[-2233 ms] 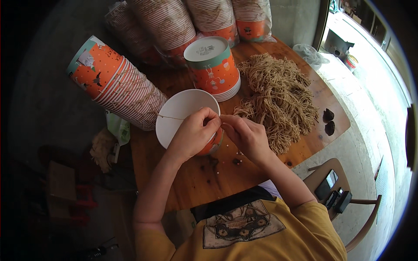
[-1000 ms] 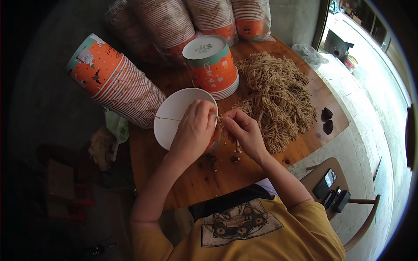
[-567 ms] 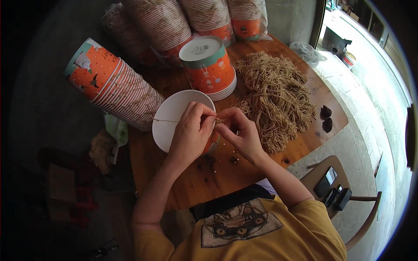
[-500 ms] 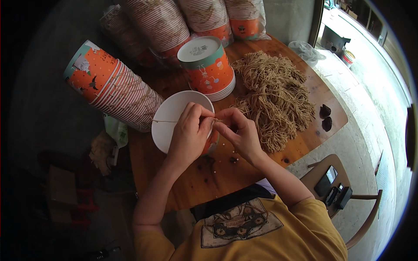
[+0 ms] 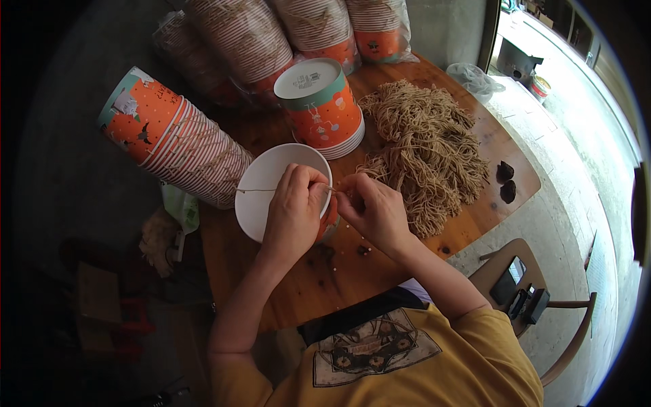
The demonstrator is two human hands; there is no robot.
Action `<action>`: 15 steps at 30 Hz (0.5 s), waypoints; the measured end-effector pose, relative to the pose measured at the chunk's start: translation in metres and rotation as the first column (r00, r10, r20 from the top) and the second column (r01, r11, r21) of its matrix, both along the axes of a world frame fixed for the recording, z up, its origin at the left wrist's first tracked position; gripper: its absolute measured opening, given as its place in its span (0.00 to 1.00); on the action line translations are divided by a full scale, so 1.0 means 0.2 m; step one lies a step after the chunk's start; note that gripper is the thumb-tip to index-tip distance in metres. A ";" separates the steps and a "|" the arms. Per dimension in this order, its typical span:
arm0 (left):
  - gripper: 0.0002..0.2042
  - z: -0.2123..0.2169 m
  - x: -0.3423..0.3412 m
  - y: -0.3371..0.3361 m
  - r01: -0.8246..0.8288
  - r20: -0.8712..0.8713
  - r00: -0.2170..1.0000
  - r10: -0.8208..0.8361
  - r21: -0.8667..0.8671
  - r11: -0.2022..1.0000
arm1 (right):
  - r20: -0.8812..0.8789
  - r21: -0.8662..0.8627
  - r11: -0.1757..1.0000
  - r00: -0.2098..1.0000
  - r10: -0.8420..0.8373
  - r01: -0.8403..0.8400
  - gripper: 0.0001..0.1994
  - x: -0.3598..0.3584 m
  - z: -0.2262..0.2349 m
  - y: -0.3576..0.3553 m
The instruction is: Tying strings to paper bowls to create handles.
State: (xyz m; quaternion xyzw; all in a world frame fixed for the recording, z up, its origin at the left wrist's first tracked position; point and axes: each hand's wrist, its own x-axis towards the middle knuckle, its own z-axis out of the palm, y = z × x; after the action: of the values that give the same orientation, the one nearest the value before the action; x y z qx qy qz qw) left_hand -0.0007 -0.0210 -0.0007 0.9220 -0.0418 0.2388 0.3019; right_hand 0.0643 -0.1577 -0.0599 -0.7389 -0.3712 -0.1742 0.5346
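Note:
A paper bucket (image 5: 252, 211), white inside and orange outside, lies tilted on the table with its mouth toward me. A thin tan cord (image 5: 258, 190) crosses its mouth from the left rim to my fingers. My left hand (image 5: 293, 214) reaches over the mouth and pinches the cord at the right rim. Just beside it, outside the rim, my right hand (image 5: 377, 211) has thumb and forefinger closed on the cord's end. The fingers partly hide the end, so any knot cannot be made out.
A leaning bucket stack (image 5: 196, 152) with cords stands left. Upside-down buckets (image 5: 324, 119) stand behind, near plastic-wrapped stacks (image 5: 237, 37). A heap of tan cords (image 5: 434, 159) covers the table's right side, beside two dark lumps (image 5: 507, 192). A chair (image 5: 536, 261) holding a phone (image 5: 507, 281) stands right.
My right hand has turned, its fingers curling in more, and has shifted slightly away from the left hand. My left hand keeps its pinch at the rim.

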 end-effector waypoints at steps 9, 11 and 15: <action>0.04 0.01 0.00 0.01 0.004 -0.034 0.999 -0.005 -0.034 0.999 | -0.276 0.099 0.989 0.951 0.137 -0.114 0.12 -0.03 0.00 -0.03; 0.04 0.00 0.00 0.01 0.003 -0.034 0.999 -0.004 -0.033 0.999 | -0.332 0.130 0.978 0.922 0.198 -0.163 0.10 -0.02 -0.01 -0.03; 0.04 0.01 0.00 0.01 0.008 -0.031 0.999 -0.009 -0.022 1.000 | -0.347 0.159 0.971 0.911 0.224 -0.179 0.08 -0.01 -0.03 -0.03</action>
State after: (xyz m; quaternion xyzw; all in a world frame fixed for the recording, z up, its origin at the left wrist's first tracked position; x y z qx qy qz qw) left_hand -0.0014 -0.0200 0.0009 0.9221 -0.0383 0.2235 0.3134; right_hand 0.0613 -0.1644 -0.0649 -0.6815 -0.3290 -0.0013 0.6537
